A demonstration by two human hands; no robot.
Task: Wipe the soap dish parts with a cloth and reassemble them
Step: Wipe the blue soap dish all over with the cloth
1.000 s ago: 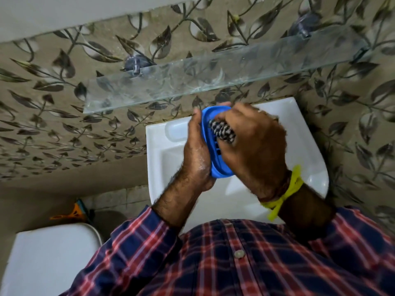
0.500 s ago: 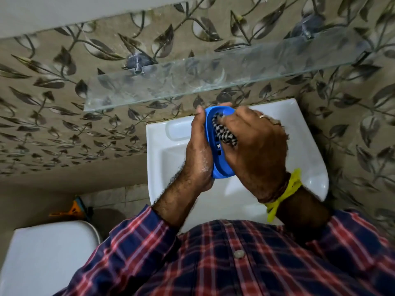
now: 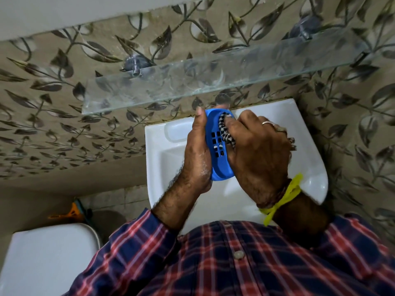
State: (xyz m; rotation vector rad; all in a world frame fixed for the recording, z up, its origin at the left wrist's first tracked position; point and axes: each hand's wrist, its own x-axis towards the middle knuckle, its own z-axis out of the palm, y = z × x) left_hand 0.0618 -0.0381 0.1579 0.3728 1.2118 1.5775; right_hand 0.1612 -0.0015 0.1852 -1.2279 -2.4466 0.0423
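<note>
The wiping step is under way, by the look of it, and reassembly has not begun. The left hand (image 3: 197,154) holds a blue soap dish part (image 3: 220,147) on edge over the white basin (image 3: 307,129), thumb along its far rim and palm against its back — fingers curled round it. It is the slotted piece, with a grid of drain holes showing on its inner face. The right hand (image 3: 259,152) has its fingers bunched round a black-and-white checked cloth (image 3: 225,130) and presses it into the upper inside of that piece.

Only this one part is visible; where the other part of the dish is, the view does not show. So at best one piece is partly wiped — I judge that finishing it, wiping the other part and fitting the two together all remain. A glass shelf (image 3: 192,82) hangs on the wall above the basin.
</note>
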